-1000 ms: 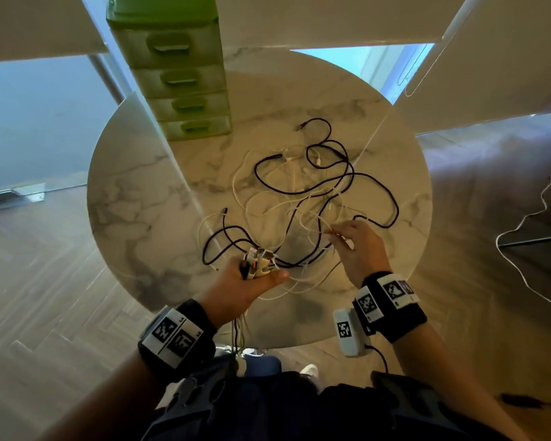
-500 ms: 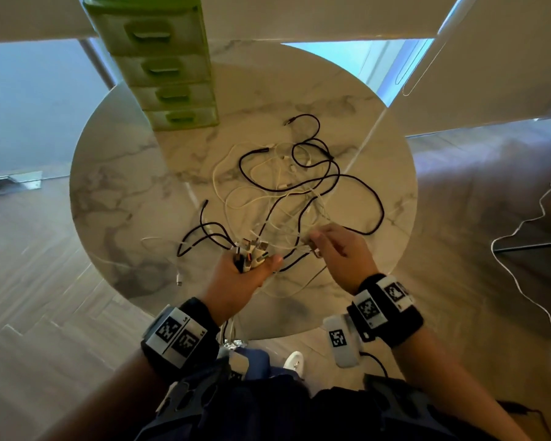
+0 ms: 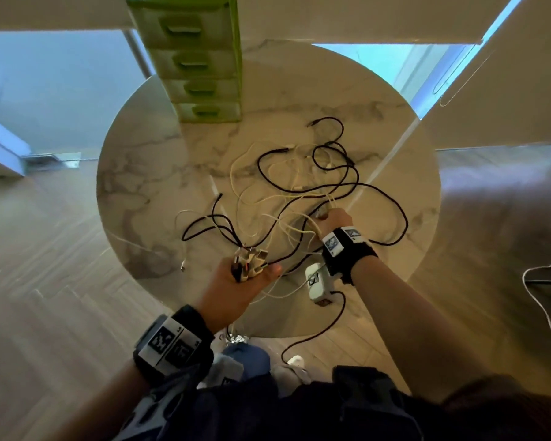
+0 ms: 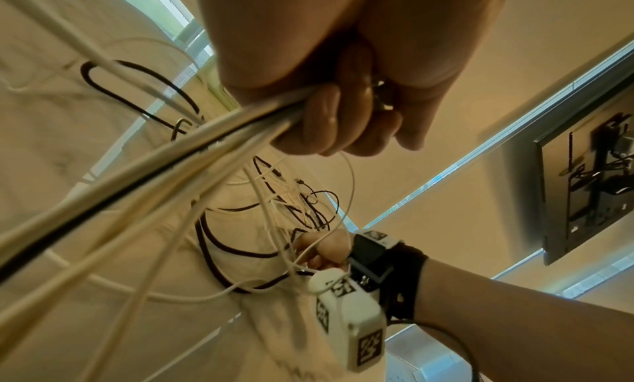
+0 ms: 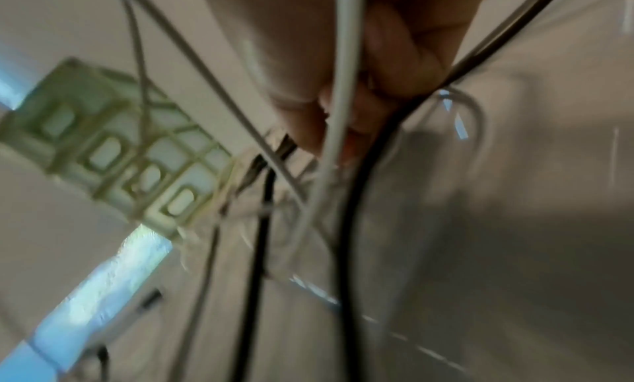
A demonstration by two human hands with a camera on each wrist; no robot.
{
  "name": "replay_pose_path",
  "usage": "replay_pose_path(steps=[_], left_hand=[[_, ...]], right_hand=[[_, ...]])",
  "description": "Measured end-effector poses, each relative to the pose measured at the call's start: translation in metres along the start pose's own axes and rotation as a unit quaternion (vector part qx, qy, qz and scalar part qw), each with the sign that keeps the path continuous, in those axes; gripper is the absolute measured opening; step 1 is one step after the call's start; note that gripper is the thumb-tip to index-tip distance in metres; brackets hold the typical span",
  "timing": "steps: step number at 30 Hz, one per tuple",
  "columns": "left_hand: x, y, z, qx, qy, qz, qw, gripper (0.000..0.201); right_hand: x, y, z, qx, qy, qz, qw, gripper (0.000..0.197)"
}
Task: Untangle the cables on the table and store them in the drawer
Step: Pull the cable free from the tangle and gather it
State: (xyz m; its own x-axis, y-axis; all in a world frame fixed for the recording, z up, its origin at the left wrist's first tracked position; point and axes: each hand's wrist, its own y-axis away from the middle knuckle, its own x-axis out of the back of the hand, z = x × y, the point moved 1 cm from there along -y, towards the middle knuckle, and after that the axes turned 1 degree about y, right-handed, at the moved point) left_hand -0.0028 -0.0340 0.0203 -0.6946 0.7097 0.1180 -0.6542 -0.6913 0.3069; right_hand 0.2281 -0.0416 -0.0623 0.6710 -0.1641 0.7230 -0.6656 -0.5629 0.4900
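A tangle of black and white cables (image 3: 303, 186) lies spread over the round marble table (image 3: 147, 173). My left hand (image 3: 242, 281) grips a bunch of cable plug ends (image 3: 250, 261) near the table's front edge; in the left wrist view its curled fingers (image 4: 329, 116) clamp several white and black strands (image 4: 192, 149). My right hand (image 3: 333, 219) is further in, over the tangle's middle, its fingers (image 5: 309, 116) curled round white and black cables (image 5: 339, 89). The green drawer unit (image 3: 194, 58) stands at the table's back, drawers closed.
Wooden floor surrounds the table. A white cord (image 3: 541, 281) lies on the floor at the right. A black lead (image 3: 318, 332) hangs from the white wrist camera (image 3: 315, 281). Window blinds and glass are behind the table.
My right hand has moved away from me, deeper into the tangle, pulling strands with it. The left hand keeps its bunch of plugs. The head view has shifted, so the table sits more central.
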Motion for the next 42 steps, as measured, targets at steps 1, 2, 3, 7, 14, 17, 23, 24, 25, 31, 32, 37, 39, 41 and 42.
replay_pose_path(steps=[1, 2, 3, 7, 14, 17, 23, 24, 25, 31, 32, 37, 39, 41, 42], left_hand=[[0.0, 0.001, 0.001, -0.003, 0.008, 0.008, 1.0, 0.032], [0.0, 0.001, 0.002, -0.008, 0.015, 0.018, 1.0, 0.03], [0.0, 0.002, 0.002, -0.013, 0.016, 0.028, 0.999, 0.033], [-0.003, 0.004, 0.008, -0.033, 0.044, 0.043, 0.998, 0.041], [-0.022, 0.003, 0.032, -0.099, 0.108, 0.031, 0.989, 0.041], [-0.032, 0.0, 0.038, -0.123, 0.129, 0.021, 0.984, 0.016], [-0.045, -0.002, 0.034, -0.134, 0.137, 0.008, 0.981, 0.004], [-0.045, -0.002, 0.031, -0.136, 0.131, 0.019, 0.982, 0.012], [-0.045, -0.001, 0.031, -0.134, 0.129, 0.03, 0.982, 0.017], [-0.038, 0.004, 0.023, -0.158, 0.176, 0.013, 0.972, 0.029], [-0.034, 0.005, 0.025, -0.16, 0.209, -0.008, 0.965, 0.031], [-0.015, 0.011, 0.042, -0.105, 0.256, -0.095, 0.956, 0.039], [-0.015, 0.013, 0.043, -0.092, 0.204, -0.097, 0.97, 0.031], [-0.019, 0.012, 0.038, -0.08, 0.112, -0.058, 0.989, 0.047], [-0.02, 0.01, 0.032, -0.072, 0.089, -0.04, 0.993, 0.041]], right_hand=[[0.007, 0.001, -0.003, 0.013, -0.007, 0.011, 1.0, 0.02], [0.017, 0.004, -0.007, 0.035, -0.02, 0.035, 0.999, 0.017], [0.03, 0.009, -0.011, 0.066, -0.05, 0.066, 0.994, 0.015], [0.076, 0.071, -0.029, 0.221, -0.211, 0.12, 0.944, 0.014], [0.057, 0.145, -0.016, 0.316, -0.254, 0.014, 0.914, 0.02], [0.044, 0.156, -0.005, 0.323, -0.269, -0.003, 0.907, 0.019], [0.038, 0.168, 0.002, 0.328, -0.321, 0.016, 0.888, 0.02], [0.035, 0.168, 0.004, 0.316, -0.322, 0.011, 0.892, 0.02], [0.03, 0.165, 0.007, 0.298, -0.312, 0.0, 0.902, 0.023], [-0.023, 0.118, 0.043, 0.289, -0.088, -0.033, 0.953, 0.012], [-0.029, 0.109, 0.05, 0.287, -0.062, -0.037, 0.955, 0.017], [-0.038, 0.085, 0.054, 0.308, -0.032, -0.004, 0.951, 0.045], [-0.031, 0.077, 0.042, 0.299, -0.034, 0.022, 0.953, 0.037], [-0.018, 0.07, 0.031, 0.283, -0.053, 0.046, 0.957, 0.026], [-0.01, 0.069, 0.025, 0.281, -0.073, 0.055, 0.955, 0.024]])
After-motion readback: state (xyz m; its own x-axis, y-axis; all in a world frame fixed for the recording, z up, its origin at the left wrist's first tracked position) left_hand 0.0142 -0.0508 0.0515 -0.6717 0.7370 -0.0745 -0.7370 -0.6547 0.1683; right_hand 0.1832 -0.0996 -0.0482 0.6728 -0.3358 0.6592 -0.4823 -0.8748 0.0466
